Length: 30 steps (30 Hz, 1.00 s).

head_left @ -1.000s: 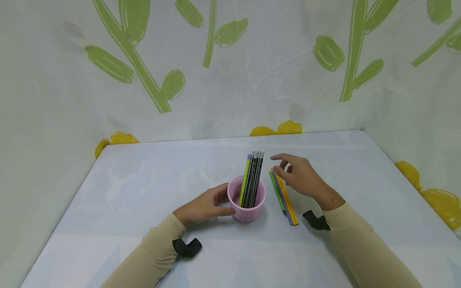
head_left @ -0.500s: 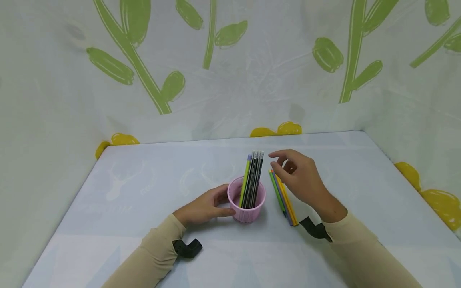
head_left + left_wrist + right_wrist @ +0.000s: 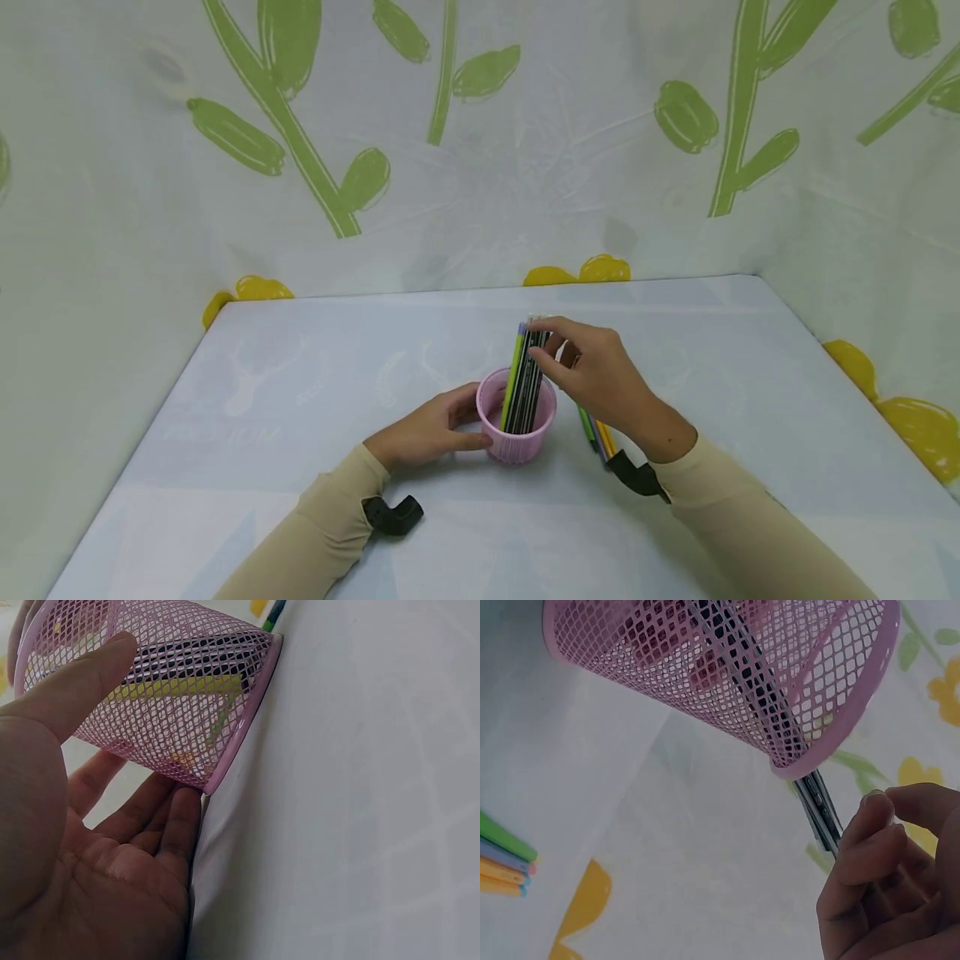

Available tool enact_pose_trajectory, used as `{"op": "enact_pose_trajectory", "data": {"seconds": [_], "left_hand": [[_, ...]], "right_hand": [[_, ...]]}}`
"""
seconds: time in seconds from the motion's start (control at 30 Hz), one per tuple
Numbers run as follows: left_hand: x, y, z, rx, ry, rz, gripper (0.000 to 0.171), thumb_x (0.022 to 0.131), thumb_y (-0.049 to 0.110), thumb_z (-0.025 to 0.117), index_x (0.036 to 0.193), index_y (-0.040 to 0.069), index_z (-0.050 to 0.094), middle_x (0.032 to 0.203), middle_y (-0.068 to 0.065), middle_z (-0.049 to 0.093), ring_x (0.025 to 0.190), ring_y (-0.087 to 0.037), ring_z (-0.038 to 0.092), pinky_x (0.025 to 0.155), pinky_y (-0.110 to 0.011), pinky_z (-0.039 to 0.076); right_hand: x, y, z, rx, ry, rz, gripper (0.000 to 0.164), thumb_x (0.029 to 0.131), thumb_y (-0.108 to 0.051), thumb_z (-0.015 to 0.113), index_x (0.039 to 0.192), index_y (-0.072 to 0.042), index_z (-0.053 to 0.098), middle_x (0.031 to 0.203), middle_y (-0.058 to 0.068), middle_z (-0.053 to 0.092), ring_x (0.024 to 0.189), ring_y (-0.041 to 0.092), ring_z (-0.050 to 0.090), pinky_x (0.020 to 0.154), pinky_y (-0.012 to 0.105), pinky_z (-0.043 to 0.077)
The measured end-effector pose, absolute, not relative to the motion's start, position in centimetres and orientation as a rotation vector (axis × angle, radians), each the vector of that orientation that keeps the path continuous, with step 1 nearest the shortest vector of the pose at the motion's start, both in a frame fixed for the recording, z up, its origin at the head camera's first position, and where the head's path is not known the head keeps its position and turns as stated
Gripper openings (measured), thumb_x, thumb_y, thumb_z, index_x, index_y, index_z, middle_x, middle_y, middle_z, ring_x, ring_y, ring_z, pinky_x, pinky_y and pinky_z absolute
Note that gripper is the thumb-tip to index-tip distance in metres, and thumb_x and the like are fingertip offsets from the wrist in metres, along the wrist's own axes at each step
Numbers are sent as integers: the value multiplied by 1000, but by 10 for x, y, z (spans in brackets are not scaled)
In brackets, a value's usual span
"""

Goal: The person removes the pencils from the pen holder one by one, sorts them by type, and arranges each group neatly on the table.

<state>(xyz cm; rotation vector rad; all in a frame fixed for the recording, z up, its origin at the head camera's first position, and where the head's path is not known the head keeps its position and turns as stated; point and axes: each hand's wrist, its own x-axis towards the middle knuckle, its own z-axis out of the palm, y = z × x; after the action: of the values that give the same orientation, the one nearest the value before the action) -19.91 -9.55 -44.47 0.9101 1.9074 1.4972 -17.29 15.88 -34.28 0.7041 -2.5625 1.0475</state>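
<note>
A pink mesh pencil cup (image 3: 516, 448) stands upright on the table, held at its left side by my left hand (image 3: 422, 430). In the left wrist view the thumb lies on the mesh and the fingers curve against the opposite side. Several black pencils (image 3: 522, 404) and a yellow-green pencil (image 3: 512, 385) lean inside the cup. My right hand (image 3: 606, 373) is at the tops of the black pencils, its thumb and index fingertip apart in front of them in the head view. Whether these fingers touch the pencils cannot be made out. The right wrist view shows the pencil ends (image 3: 820, 806) partly behind the fingers.
Several coloured pencils (image 3: 604, 437), green, purple and orange, lie on the pale table cover (image 3: 480, 533) right of the cup, partly hidden by the right hand. A white wall (image 3: 540, 200) with painted leaves rises behind the table. Black camera pieces (image 3: 393, 515) sit at both wrists.
My right hand first drew slightly back, then moved left from above the loose coloured pencils to the tops of the black pencils. The left hand and cup have stayed in place.
</note>
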Motion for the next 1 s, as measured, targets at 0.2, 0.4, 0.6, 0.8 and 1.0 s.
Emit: {"op": "enact_pose_trajectory", "data": {"seconds": [0.2, 0.4, 0.6, 0.8, 1.0], "left_hand": [[-200, -96, -443, 910, 1904, 1506, 67, 93, 16, 71, 151, 22, 39, 152, 3, 48, 142, -16, 44, 117, -23, 35], [-198, -96, -443, 889, 1895, 1513, 67, 93, 16, 71, 152, 21, 39, 152, 2, 48, 142, -18, 44, 116, -20, 34], [-196, -96, -444, 894, 1885, 1510, 69, 93, 16, 71, 153, 22, 38, 153, 3, 46, 143, -18, 43, 117, -22, 34], [-196, -97, -444, 900, 1895, 1510, 68, 93, 16, 71, 152, 23, 38, 153, 3, 46, 143, -17, 43, 118, -23, 34], [-197, -96, -441, 902, 1895, 1514, 67, 93, 15, 71, 151, 21, 39, 153, 3, 47, 143, -17, 43, 117, -21, 34]], "right_hand": [[-177, 150, -342, 723, -2614, 900, 37, 91, -12, 72, 127, -7, 66, 72, -3, 62, 57, 8, 47, 50, 20, 44], [-178, 144, -341, 651, -2711, 738, 48, 92, -18, 72, 137, -9, 59, 65, -5, 56, 53, 7, 40, 47, 21, 36], [-177, 142, -344, 606, -2776, 599, 53, 93, -23, 71, 142, -11, 55, 60, -6, 48, 52, 7, 40, 46, 21, 35], [-175, 140, -346, 630, -2736, 565, 52, 93, -23, 71, 141, -10, 57, 59, -5, 48, 53, 7, 40, 46, 20, 35], [-176, 140, -347, 641, -2717, 619, 50, 92, -20, 72, 139, -9, 59, 62, -4, 51, 55, 7, 41, 48, 21, 36]]}}
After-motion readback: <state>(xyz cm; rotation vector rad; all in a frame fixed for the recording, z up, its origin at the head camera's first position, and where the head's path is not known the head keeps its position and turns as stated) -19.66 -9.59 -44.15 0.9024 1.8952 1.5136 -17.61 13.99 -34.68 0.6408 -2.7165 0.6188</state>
